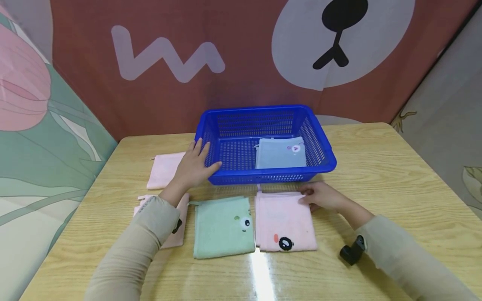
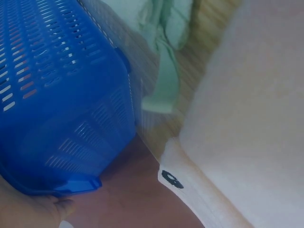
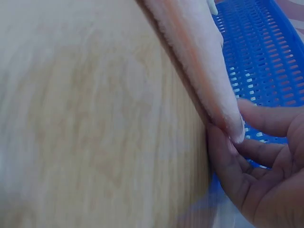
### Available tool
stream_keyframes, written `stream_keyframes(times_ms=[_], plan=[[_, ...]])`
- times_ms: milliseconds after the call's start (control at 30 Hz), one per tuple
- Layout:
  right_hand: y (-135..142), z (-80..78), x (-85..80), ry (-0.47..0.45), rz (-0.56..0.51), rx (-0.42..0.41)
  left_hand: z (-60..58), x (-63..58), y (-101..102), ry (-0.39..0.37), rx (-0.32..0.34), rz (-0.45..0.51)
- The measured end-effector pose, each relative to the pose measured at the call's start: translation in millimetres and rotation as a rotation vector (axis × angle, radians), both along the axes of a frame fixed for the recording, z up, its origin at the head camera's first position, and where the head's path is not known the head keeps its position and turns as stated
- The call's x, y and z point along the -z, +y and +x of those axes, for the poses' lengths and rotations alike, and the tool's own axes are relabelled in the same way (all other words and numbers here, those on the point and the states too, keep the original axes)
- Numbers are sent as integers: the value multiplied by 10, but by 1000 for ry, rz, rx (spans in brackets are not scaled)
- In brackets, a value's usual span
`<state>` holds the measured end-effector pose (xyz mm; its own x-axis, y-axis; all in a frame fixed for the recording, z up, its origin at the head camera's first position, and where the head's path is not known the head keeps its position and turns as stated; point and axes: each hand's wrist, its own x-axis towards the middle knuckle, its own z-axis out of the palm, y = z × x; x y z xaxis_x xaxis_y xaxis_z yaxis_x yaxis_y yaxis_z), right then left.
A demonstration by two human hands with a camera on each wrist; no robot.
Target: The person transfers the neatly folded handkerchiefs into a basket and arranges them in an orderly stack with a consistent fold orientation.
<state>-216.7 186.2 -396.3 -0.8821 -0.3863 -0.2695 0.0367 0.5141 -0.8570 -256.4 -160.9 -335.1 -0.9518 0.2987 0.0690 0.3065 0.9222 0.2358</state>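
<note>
A folded pink towel [image 1: 286, 219] with an embroidered eye lies in front of the blue basket [image 1: 271, 171]. My right hand [image 1: 323, 195] pinches its far right corner, and in the right wrist view the thumb and fingers [image 3: 221, 152] stand on either side of the towel's folded edge [image 3: 227, 111]. Fingers spread, my left hand [image 1: 195, 167] rests at the basket's left rim. The left wrist view shows part of that hand [image 2: 28, 209] against the rim. Inside the basket, on its right side, lies a folded light blue towel [image 1: 278, 154].
A folded green towel [image 1: 222, 230] lies left of the pink one. Farther left are two more pink towels, one [image 1: 163, 169] beside the basket and one [image 1: 177, 238] partly under my left forearm. A patterned cloth [image 1: 169, 104] hangs behind the wooden table [image 1: 384, 167].
</note>
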Motion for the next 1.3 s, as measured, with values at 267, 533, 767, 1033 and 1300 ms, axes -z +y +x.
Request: stream_keyframes(times_ms=[267, 533, 767, 1033, 1300], plan=[[-16, -12, -2, 0, 0, 42, -14, -7, 11, -7, 4, -9], [18, -21, -7, -12, -38, 20, 0, -21, 12, -5, -5, -4], [13, 5, -26, -17, -83, 12, 11, -19, -1, -3, 0, -1], [14, 67, -87, 66, -84, -18, 1, -2, -7, 1, 1, -7], [58, 107, -141, 184, -32, -47, 0, -7, -3, -2, 0, -3]])
